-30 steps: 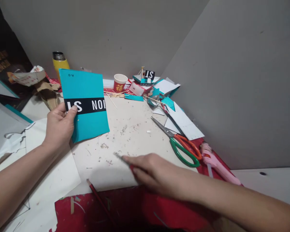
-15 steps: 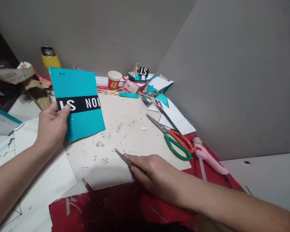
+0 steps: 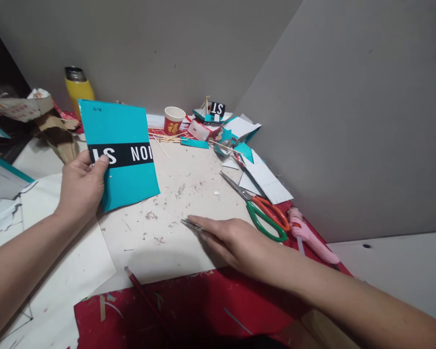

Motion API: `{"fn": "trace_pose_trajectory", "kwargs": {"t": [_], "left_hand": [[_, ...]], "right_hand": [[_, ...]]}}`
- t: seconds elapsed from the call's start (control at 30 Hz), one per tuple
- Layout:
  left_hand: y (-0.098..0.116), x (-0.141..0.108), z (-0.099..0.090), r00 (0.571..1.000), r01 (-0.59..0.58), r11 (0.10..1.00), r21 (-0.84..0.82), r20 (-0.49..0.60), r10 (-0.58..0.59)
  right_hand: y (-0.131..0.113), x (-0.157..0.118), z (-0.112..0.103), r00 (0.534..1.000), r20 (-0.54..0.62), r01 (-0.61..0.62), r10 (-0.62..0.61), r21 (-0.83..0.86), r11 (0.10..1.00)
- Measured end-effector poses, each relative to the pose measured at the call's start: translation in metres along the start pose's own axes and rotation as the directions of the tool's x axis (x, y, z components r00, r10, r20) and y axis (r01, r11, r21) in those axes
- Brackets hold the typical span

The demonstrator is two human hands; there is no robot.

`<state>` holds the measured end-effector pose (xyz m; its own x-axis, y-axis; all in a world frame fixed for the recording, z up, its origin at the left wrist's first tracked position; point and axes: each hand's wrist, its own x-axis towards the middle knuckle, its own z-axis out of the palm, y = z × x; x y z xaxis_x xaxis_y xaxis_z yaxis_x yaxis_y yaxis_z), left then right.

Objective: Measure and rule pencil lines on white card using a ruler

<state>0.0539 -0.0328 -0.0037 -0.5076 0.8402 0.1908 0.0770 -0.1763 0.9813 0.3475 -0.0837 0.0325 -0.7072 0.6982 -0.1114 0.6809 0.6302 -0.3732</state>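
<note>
Head view: your left hand (image 3: 83,186) pinches a teal card (image 3: 132,182) by its left edge, likely steadying it; your right hand (image 3: 236,247) clasps a metal tool (image 3: 191,224).

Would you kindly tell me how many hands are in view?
2: the left hand, at left, holds the teal card; the right hand, at lower centre, grips a slim metal tool, partly hidden.

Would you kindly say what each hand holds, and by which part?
Left hand: teal card, by its left edge. Right hand: pointed metal tool, held behind its tip, mostly hidden.
</note>
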Motion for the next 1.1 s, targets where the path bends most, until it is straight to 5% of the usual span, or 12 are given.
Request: {"fn": "trace_pose_trajectory", "kwargs": {"t": [0.23, 0.53, 0.73, 1.1], "left_hand": [[0.001, 0.0, 0.0, 1.0, -0.005, 1.0, -0.003, -0.012, 0.005], [-0.001, 0.0, 0.0, 1.0, -0.011, 1.0, 0.016, -0.012, 0.011], [0.0, 0.0, 0.002, 1.0, -0.027, 0.999, 0.017, -0.008, 0.027], [0.003, -0.002, 0.003, 1.0, -0.028, 0.998, 0.054, -0.009, 0.029]], "right_hand": [[-0.01, 0.003, 0.031, 1.0, 0.027, 0.021, -0.014, -0.267, 0.964], [-0.021, 0.009, 0.031, 0.996, 0.073, -0.02, 0.051, -0.375, 0.927], [-0.025, 0.011, 0.029, 0.991, 0.118, -0.011, 0.062, -0.393, 0.919], [-0.019, 0.007, 0.036, 0.991, -0.01, -0.13, 0.133, -0.308, 0.942]]}}
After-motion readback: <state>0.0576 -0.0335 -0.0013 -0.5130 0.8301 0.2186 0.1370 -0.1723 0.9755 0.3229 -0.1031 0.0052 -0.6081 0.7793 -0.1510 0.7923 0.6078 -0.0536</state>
